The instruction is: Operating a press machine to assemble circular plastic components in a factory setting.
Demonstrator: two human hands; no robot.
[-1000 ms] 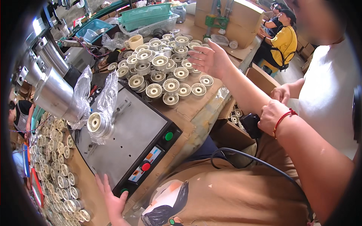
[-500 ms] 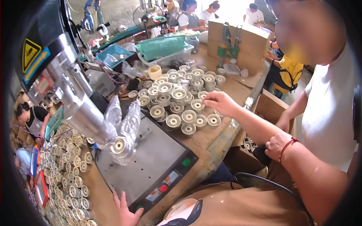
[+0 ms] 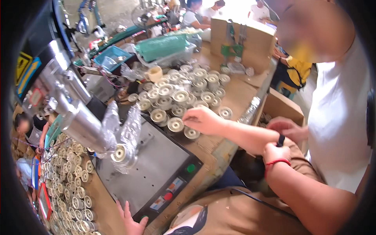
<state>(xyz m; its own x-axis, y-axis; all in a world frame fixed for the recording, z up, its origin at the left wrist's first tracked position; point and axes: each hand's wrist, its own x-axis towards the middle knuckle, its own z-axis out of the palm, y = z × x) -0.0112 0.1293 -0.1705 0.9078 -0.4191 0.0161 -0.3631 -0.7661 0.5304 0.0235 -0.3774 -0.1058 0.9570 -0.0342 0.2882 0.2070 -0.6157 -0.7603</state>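
At far left, rows of pale wheels [image 3: 78, 192] stand beside the press cylinder [image 3: 84, 127], with a single pale wheel [image 3: 118, 153] positioned on the grey plate [image 3: 164, 156] amid clear plastic film [image 3: 131, 131]. The left hand [image 3: 134, 225], fingers spread and holding nothing, has its thumb at a green button [image 3: 145, 217]. The right hand [image 3: 201, 118] is at the wheel pile [image 3: 180, 96], fingers curled; whether they grip a wheel cannot be determined.

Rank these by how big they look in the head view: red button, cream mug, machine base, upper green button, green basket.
Largest to smallest:
1. Machine base
2. Green basket
3. Cream mug
4. Red button and upper green button: too alike to rank.
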